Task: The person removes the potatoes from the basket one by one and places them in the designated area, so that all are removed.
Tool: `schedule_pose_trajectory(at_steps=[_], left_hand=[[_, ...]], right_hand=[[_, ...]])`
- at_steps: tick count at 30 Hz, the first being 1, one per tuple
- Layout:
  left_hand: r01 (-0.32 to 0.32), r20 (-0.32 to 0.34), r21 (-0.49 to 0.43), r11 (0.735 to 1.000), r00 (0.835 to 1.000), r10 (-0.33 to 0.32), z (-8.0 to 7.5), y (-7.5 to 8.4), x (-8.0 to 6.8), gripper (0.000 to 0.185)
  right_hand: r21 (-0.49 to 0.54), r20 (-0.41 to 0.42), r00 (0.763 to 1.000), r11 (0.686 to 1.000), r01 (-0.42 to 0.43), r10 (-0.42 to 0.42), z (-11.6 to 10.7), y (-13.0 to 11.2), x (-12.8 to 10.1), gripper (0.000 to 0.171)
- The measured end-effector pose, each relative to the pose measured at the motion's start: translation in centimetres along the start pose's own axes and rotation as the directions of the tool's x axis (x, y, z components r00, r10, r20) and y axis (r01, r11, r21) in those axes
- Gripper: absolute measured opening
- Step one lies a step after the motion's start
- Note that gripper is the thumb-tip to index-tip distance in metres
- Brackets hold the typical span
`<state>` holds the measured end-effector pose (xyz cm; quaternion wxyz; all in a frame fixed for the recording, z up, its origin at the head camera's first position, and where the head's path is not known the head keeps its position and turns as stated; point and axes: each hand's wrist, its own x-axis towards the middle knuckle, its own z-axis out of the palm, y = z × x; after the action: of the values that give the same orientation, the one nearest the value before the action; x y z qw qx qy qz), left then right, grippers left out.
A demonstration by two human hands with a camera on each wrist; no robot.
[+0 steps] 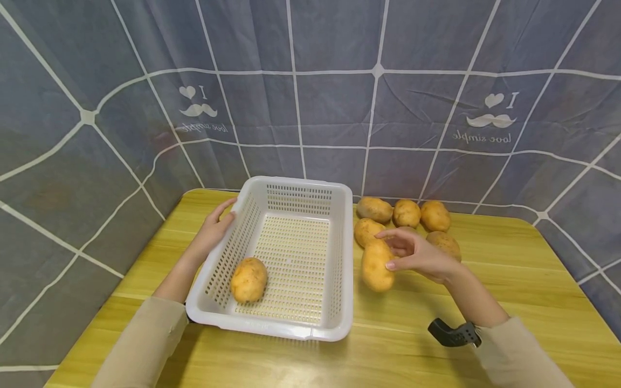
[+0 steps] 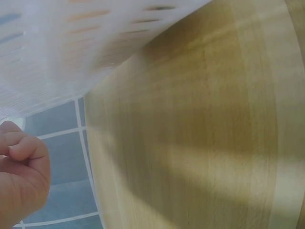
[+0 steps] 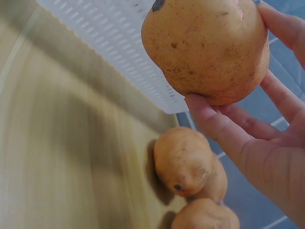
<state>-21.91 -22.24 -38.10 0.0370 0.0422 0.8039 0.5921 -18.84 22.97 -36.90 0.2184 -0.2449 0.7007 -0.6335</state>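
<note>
A white plastic basket [image 1: 342, 258] with slotted walls stands on the table, and one potato [image 1: 249, 280] lies inside at its near left. At the basket's left rim my left hand [image 1: 213, 229] holds on with curled fingers; the left wrist view shows this hand [image 2: 24, 174] beside the outer wall [image 2: 71, 52]. My right hand [image 1: 417, 254] pinches another potato [image 1: 377, 267] between thumb and fingers, just right of the basket. In the right wrist view that potato [image 3: 207, 50] is raised above the table, with the fingers [image 3: 224, 129] around its lower side.
Several loose potatoes [image 1: 406, 213] lie at the back right of the wooden table [image 1: 524, 280], one partly hidden by my right hand. A grey curtain with white lines [image 1: 335, 113] hangs behind the table. A black strap [image 1: 453, 333] is on the right wrist.
</note>
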Motion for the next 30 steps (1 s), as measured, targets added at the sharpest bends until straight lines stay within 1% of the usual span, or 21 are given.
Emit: schedule_pose_trajectory(at_steps=[6, 14, 18, 23, 30], left_hand=[[0.002, -0.006, 0.008, 1.0, 1.0, -0.002, 0.0, -0.1, 0.1, 0.054], [0.008, -0.005, 0.002, 1.0, 1.0, -0.008, 0.0, -0.1, 0.1, 0.053], [0.008, -0.001, -0.005, 1.0, 1.0, -0.008, 0.0, -0.1, 0.1, 0.054], [0.008, -0.001, -0.014, 1.0, 1.0, -0.008, 0.0, -0.1, 0.1, 0.054], [0.006, -0.004, -0.012, 1.0, 1.0, -0.006, 0.0, -0.2, 0.1, 0.054]], right_hand=[[0.016, -0.008, 1.0, 1.0, -0.004, 0.004, -0.3, 1.0, -0.4, 0.048], [-0.003, -0.059, 0.996, 0.997, -0.071, 0.07, -0.6, 2.0, -0.9, 0.052], [0.01, -0.073, 0.993, 0.996, -0.087, 0.087, -0.7, 2.4, -1.1, 0.052], [0.039, -0.072, 0.992, 0.994, -0.1, 0.102, -0.9, 3.0, -1.3, 0.049], [0.046, -0.069, 0.99, 0.992, -0.119, 0.122, -1.3, 3.6, -1.5, 0.048]])
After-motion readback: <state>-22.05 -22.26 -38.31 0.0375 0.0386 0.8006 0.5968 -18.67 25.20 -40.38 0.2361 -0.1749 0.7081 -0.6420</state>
